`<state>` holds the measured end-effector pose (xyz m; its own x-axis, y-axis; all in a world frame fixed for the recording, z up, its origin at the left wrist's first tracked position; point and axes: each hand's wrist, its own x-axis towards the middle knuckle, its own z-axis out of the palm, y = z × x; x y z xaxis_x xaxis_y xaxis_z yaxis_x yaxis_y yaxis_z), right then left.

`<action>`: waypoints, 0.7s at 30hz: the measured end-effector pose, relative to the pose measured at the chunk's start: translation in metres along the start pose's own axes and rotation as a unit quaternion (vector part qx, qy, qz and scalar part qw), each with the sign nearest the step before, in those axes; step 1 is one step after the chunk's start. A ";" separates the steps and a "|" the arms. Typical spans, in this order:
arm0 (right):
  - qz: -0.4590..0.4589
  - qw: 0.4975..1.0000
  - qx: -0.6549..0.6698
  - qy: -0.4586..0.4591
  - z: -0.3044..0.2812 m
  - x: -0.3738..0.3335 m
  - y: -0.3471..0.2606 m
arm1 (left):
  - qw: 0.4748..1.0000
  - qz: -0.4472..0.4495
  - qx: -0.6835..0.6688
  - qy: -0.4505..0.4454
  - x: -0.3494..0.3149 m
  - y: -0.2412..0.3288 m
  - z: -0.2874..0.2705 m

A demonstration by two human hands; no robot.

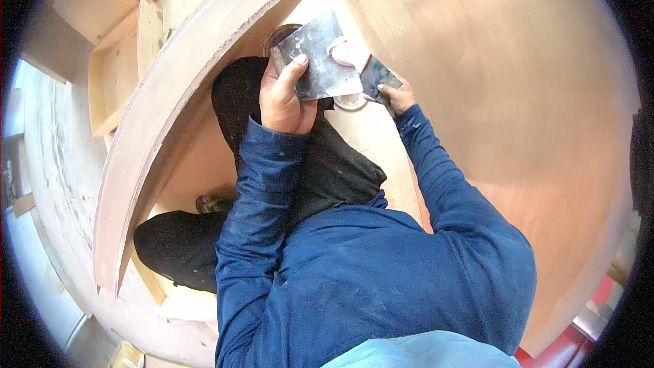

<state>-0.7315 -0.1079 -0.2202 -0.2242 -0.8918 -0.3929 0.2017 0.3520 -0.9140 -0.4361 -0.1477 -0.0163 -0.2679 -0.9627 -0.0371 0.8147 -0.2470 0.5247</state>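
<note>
My left hand (pixel 288 99) grips a flat, grey metal plate (pixel 315 61), its thumb pressed on the top face. Pale pinkish putty (pixel 346 53) sits in a lump at the plate's right side, with smears over the metal. A dark-bladed putty knife (pixel 375 76) is in my right hand (pixel 399 97), closed around its near end. The blade's far edge meets the putty and the plate's right edge. Behind the plate, the round rim of a container (pixel 281 33) shows in part. A round lid-like disc (pixel 351 102) lies below the plate, partly hidden.
A curved, pale wooden panel edge (pixel 146 112) arcs along my left. On my right a broad, smooth brown panel (pixel 504 95) rises close to my arm. Wooden box-like frames (pixel 112 75) stand at the far left. My legs (pixel 327 170) in black trousers are folded between the panels.
</note>
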 end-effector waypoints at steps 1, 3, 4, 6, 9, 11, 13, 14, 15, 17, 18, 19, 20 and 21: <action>-0.050 0.996 0.062 -0.040 0.004 -0.010 -0.015 | 1.000 -0.003 0.003 0.001 0.001 -0.002 -0.005; -0.106 0.983 0.121 -0.087 0.029 -0.039 -0.057 | 1.000 0.001 0.006 -0.003 0.000 0.000 -0.007; -0.132 0.981 0.116 -0.080 0.050 -0.058 -0.084 | 1.000 0.002 0.018 0.016 -0.003 0.003 -0.006; -0.213 0.972 0.049 -0.084 0.076 -0.084 -0.138 | 0.996 0.034 0.079 0.013 -0.004 0.005 0.004; -0.328 0.939 -0.010 -0.102 0.107 -0.123 -0.189 | 0.990 -0.103 -0.092 0.028 -0.009 0.005 0.007; -0.403 0.903 -0.061 -0.132 0.135 -0.141 -0.211 | 0.989 -0.105 -0.091 0.057 -0.011 0.009 0.009; -0.476 0.859 -0.113 -0.155 0.148 -0.148 -0.222 | 0.986 -0.107 -0.117 0.046 -0.015 0.012 0.009; -0.543 0.794 -0.229 -0.146 0.153 -0.149 -0.225 | 0.980 -0.105 -0.163 0.046 -0.017 0.013 0.010; -0.599 0.712 -0.340 -0.133 0.157 -0.151 -0.227 | 0.980 -0.100 -0.166 0.043 -0.021 0.017 0.014; -0.611 0.708 -0.327 -0.138 0.163 -0.147 -0.221 | 0.998 -0.022 -0.060 0.010 -0.027 0.022 0.018; -0.626 0.684 -0.354 -0.124 0.163 -0.147 -0.218 | 0.997 0.007 -0.074 0.004 -0.029 0.024 0.018; -0.641 0.658 -0.380 -0.109 0.162 -0.147 -0.216 | 0.997 0.012 -0.078 0.003 -0.031 0.024 0.018; -0.646 0.653 -0.382 -0.104 0.162 -0.145 -0.214 | 0.997 0.052 -0.059 0.004 -0.032 0.024 0.017; -0.646 0.650 -0.384 -0.108 0.161 -0.145 -0.214 | 0.995 0.090 -0.039 0.006 -0.035 0.026 0.018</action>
<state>-0.5888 -0.0993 0.0488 0.4228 -0.5735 0.7016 -0.5776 -0.7671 -0.2790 -0.4154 -0.1186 0.0139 -0.1076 -0.9933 0.0412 0.8865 -0.0771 0.4563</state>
